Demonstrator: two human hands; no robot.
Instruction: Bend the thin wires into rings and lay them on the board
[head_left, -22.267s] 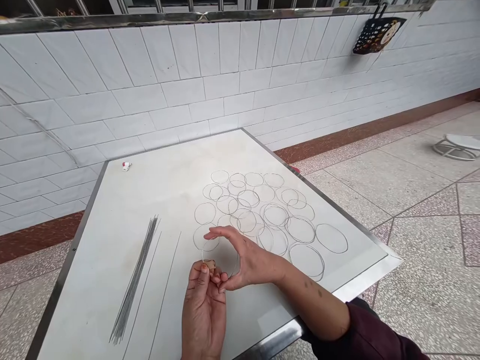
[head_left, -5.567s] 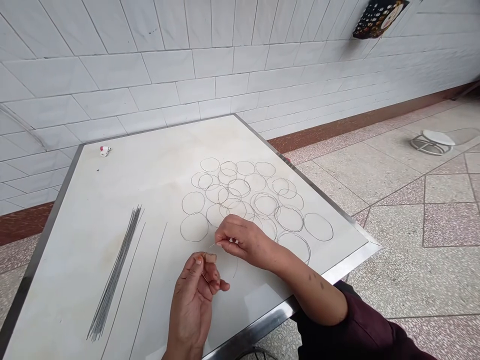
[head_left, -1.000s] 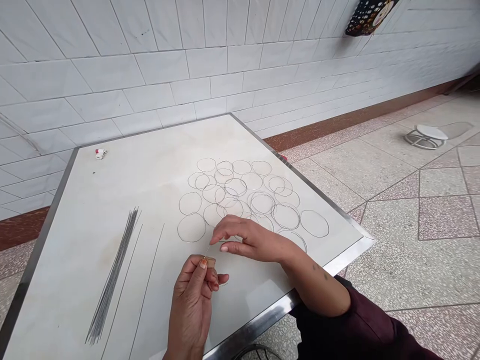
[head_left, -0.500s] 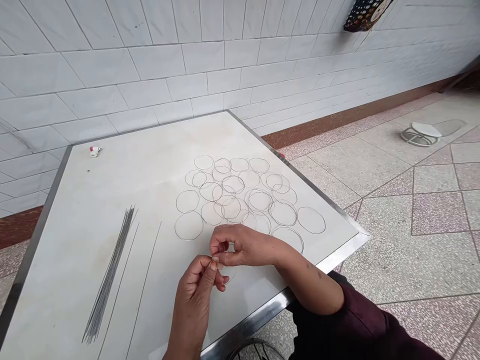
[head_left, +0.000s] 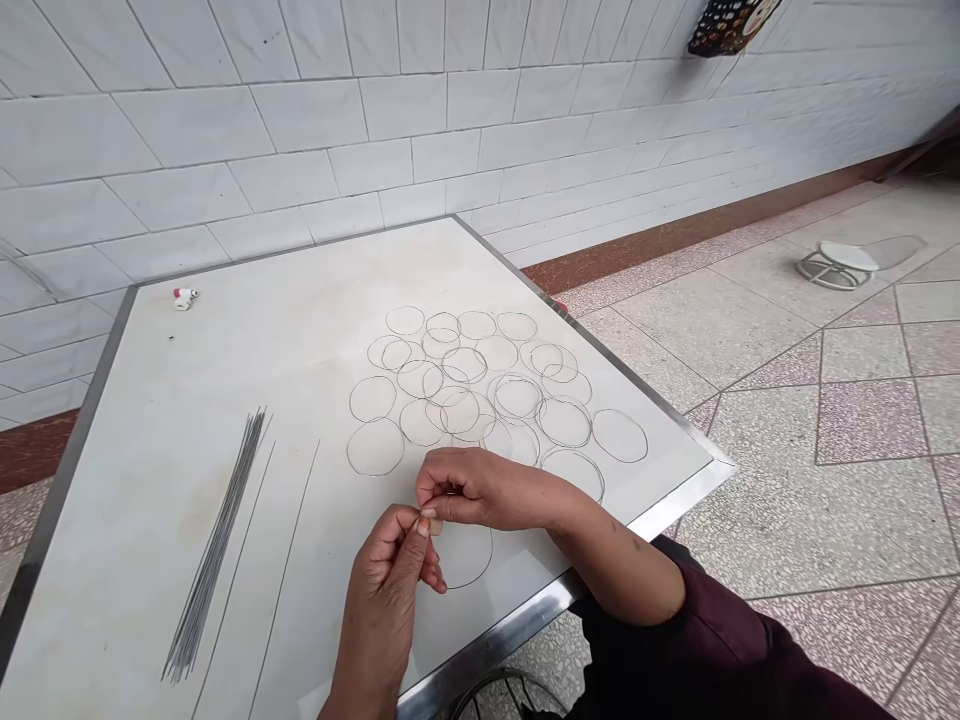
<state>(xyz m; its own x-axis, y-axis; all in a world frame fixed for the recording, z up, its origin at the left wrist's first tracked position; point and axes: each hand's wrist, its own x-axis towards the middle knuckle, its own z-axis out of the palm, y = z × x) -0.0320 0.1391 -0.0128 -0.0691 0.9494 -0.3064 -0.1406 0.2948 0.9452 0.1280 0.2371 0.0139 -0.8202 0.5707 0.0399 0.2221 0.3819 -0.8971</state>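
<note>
1. We find the left hand pinching the wire between thumb and index finger, its other fingers curled; this grip matches the view from 1 second ago.
2. The right hand is what changes: 1 second ago its thumb and index finger stand apart, and here they press together, touching the left fingertips. We judge that they nip the same wire, though the exact spot is hidden.
3. The wire, over the near part of the table, now shows a clear curve right of the left fingers. We judge that the work is at the joint where its ends meet.
4. Counting, we get 1 red-and-white bit, possibly in 2 pieces.
5. We see 1 bundle, its strands too dense to count.
6. Just right of it lie 2 loose wires, apart.
7. We count over 20 rings; overlaps prevent an exact number.
8. Farther right, we see 1 bag, then 1 stool.
</note>
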